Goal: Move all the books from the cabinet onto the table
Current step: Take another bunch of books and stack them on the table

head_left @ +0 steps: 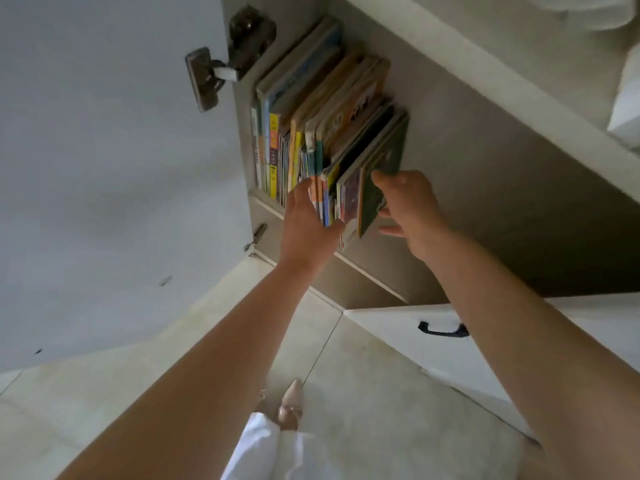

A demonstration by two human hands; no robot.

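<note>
A row of upright books (311,109) stands on the cabinet's lower shelf (450,188), packed against its left wall. The right-hand bundle (349,192), ending in a dark green book (388,157), sticks out past the shelf's front edge. My left hand (308,223) presses flat against the left face of this bundle, thumb under its lower edge. My right hand (408,209) grips the green book's right side, fingers curled over its top and thumb below. The table is out of view.
The cabinet door (104,150) stands open at the left on a metal hinge (221,67). A white drawer front with a black handle (443,329) juts out at the lower right. Tiled floor (346,393) and my shoe (291,403) lie below.
</note>
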